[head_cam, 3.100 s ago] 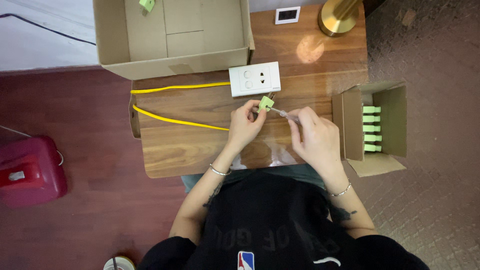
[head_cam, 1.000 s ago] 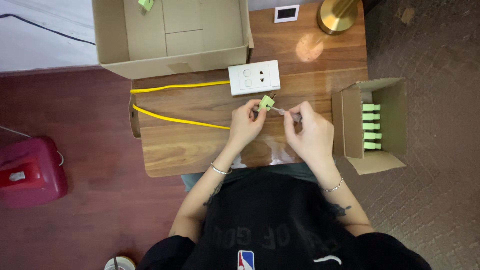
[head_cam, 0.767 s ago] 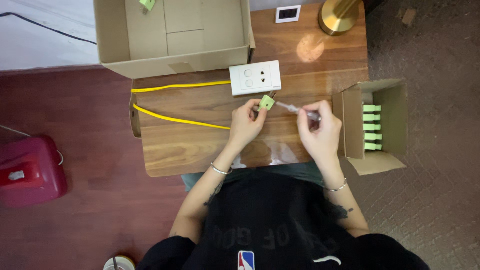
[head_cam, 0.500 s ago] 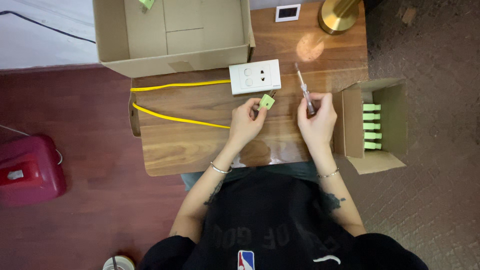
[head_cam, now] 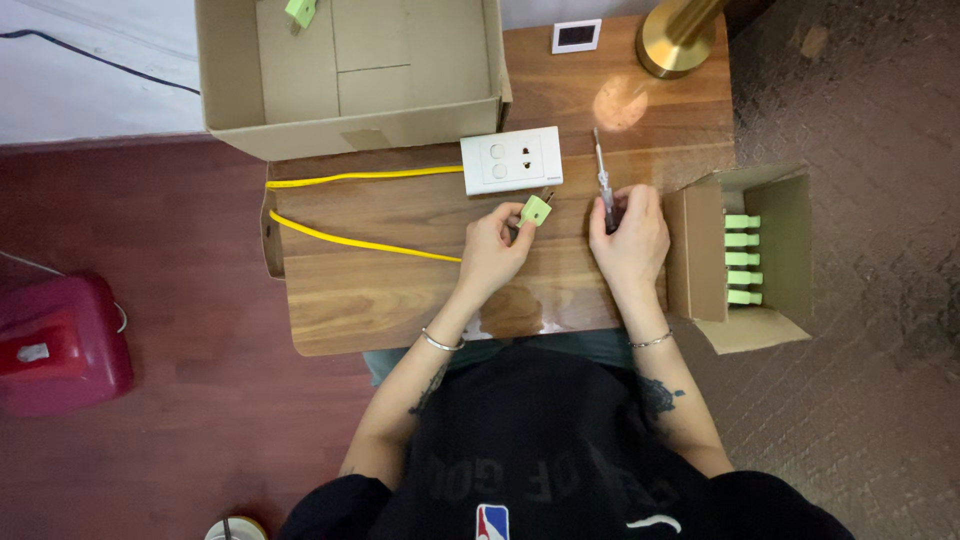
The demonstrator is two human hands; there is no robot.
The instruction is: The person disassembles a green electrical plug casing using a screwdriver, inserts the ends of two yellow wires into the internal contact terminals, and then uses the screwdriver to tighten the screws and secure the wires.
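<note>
My left hand [head_cam: 492, 250] holds a small light-green plug [head_cam: 536, 210] above the wooden table [head_cam: 380, 300]; a yellow cable [head_cam: 350, 240] runs from it to the left. My right hand [head_cam: 630, 235] grips a thin screwdriver [head_cam: 602, 175] that points away from me, its tip apart from the plug. A white wall socket plate [head_cam: 511, 160] lies just beyond the plug.
A large open cardboard box [head_cam: 350, 70] with one green plug [head_cam: 300, 12] stands at the back. A small open box [head_cam: 745, 260] with several green plugs sits at the right. A brass lamp base [head_cam: 680, 40], a small white frame [head_cam: 576, 36] and a red case [head_cam: 55, 345] are around.
My right hand has drawn the screwdriver away from the plug and turned it so it points away from me. The left hand still holds the plug in place.
</note>
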